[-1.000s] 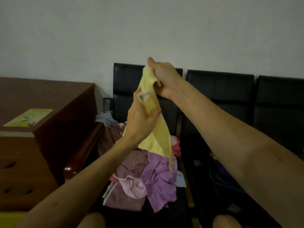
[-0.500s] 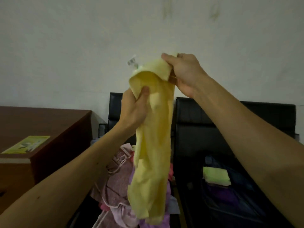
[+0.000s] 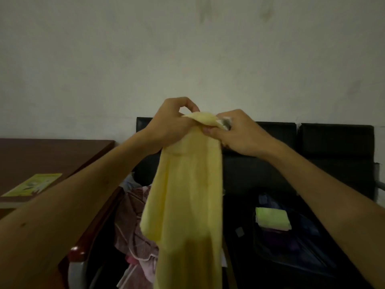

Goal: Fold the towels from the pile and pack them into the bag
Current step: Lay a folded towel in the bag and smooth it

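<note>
A yellow towel (image 3: 185,195) hangs lengthwise in front of me, held up by its top edge. My left hand (image 3: 168,126) pinches the top left corner and my right hand (image 3: 239,134) grips the top right corner, where a small white tag shows. Both hands sit close together at chest height. Behind the towel lies the pile of towels (image 3: 135,226), pink and maroon, on a black seat. To the right an open dark bag (image 3: 295,243) holds a folded light-green towel (image 3: 271,220) on top of others.
A row of black chairs (image 3: 333,147) runs along the pale wall. A brown wooden desk (image 3: 41,155) stands at the left with a yellow-green leaflet (image 3: 33,184) on it. A red-brown chair armrest (image 3: 79,251) sits near the pile.
The hands have come down and drawn level at the towel's top edge. The right hand now holds the tagged corner. The towel hangs flatter and wider than before.
</note>
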